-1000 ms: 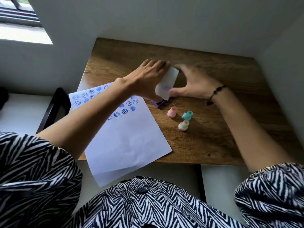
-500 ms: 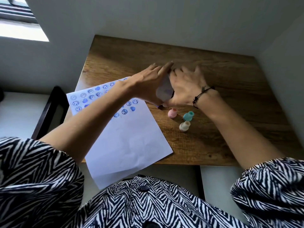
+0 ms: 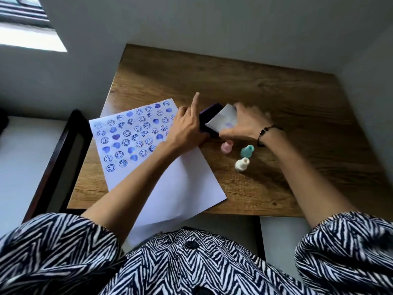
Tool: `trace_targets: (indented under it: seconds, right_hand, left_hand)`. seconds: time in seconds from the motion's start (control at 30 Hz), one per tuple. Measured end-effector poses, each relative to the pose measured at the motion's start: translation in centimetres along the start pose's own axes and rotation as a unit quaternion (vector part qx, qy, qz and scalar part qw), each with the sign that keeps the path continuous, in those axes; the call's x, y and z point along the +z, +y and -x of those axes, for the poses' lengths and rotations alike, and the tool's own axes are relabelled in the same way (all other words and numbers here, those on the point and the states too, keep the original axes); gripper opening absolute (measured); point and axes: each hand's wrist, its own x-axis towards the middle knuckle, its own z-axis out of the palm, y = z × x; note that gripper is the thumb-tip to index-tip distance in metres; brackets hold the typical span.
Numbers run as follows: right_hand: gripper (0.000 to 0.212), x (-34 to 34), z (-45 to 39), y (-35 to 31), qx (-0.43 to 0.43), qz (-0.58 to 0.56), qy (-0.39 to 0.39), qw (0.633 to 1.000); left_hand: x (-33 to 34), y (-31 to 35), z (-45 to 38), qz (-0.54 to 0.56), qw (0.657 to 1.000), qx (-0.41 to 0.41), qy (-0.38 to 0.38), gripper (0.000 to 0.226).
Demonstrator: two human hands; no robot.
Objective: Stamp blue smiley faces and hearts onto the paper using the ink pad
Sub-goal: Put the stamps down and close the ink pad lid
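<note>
A white paper (image 3: 182, 188) lies on the wooden table (image 3: 276, 103), its upper half covered with several rows of blue smileys and hearts. My left hand (image 3: 187, 128) grips the dark purple ink pad (image 3: 209, 116) at the paper's right edge, index finger raised. My right hand (image 3: 246, 122) holds the pad's white lid (image 3: 223, 121) tilted over it. Three small stamps stand in front of the pad: pink (image 3: 226, 146), teal (image 3: 247, 151) and cream (image 3: 241, 164).
A dark chair frame (image 3: 63, 158) stands left of the table. Grey walls close in behind and to the right. A window (image 3: 27, 24) is at the top left. The paper's lower corner hangs over the table's front edge.
My hands have drawn in around the ink pad. The left hand slid off the stamped rows, so more of them show. The white lid now tilts lower over the pad.
</note>
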Motion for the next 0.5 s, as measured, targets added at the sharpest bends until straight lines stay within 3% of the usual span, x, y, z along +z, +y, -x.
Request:
trace_targets:
  seconds: [0.2,0.5]
  right_hand:
    - [0.090,0.8,-1.1,-0.9,0.015,-0.037,0.009,0.999]
    - [0.089,1.9,-1.9,-1.1,-0.002,-0.057,0.011,0.998]
  left_hand:
    - [0.8,-0.2,0.0,0.020,0.998,-0.027,0.047,0.101]
    - [0.9,-0.7,-0.2,0.009,0.999,-0.040,0.030,0.105]
